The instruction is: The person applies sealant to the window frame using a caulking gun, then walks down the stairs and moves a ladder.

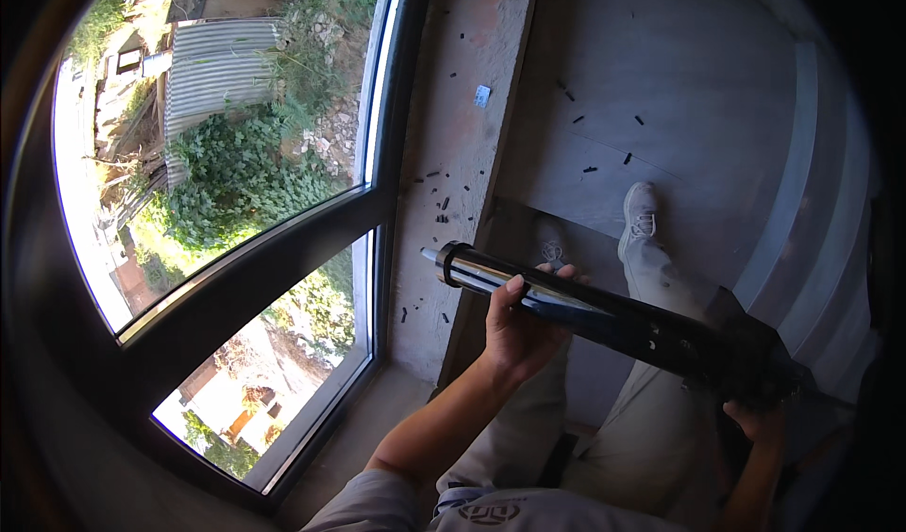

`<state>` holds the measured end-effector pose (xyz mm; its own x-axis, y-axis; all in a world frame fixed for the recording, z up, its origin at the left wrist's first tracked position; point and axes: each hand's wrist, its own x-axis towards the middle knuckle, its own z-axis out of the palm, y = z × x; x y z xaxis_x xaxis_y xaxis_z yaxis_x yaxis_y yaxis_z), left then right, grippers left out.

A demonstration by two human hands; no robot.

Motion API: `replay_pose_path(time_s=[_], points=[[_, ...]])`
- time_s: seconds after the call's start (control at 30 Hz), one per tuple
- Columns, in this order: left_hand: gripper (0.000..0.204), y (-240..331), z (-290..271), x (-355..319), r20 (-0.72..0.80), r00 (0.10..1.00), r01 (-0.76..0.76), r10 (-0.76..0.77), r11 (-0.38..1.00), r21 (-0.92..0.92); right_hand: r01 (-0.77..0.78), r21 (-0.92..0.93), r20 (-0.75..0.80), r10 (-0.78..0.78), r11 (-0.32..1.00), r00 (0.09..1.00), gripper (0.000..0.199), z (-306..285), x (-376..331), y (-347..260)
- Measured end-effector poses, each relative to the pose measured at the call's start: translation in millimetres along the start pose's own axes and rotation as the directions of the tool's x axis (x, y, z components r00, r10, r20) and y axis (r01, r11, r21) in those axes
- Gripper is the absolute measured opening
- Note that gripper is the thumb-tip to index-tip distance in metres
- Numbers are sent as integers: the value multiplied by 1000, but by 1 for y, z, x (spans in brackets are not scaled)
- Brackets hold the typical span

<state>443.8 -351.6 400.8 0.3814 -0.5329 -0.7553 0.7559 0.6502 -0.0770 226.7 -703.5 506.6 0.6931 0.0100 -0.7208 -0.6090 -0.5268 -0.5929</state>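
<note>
A long black caulking gun [623, 320] lies slantwise across the front of my body, its pale nozzle tip [429, 253] aimed left toward the window sill. My left hand [517, 339] cradles the barrel from below near its front end, thumb on one side and fingertips showing on the other. At the dark rear end, my right hand [752, 421] grips around the handle. Deep shadow hides most of its fingers and the trigger. The nozzle is over the sill, and I cannot tell whether it touches anything.
A dark-framed window [377, 202] fills the left side, with plants and corrugated sheeting outside. Small black scraps and a little pale blue packet [482, 96] lie on the concrete sill [434, 136]. More scraps dot the grey floor [679, 79]. My shoe [641, 213] stands beyond the gun.
</note>
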Motion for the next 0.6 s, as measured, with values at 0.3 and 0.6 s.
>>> replay_pose_path(time_s=[0.3, 0.6], points=[[51, -28, 55, 64, 120, 982, -130, 144, 985, -113, 283, -189, -110, -307, 940, 945, 49, -94, 191, -13], [46, 26, 17, 156, 43, 912, -398, 407, 906, -144, 416, -448, 141, -398, 791, 907, 18, -137, 326, -200]])
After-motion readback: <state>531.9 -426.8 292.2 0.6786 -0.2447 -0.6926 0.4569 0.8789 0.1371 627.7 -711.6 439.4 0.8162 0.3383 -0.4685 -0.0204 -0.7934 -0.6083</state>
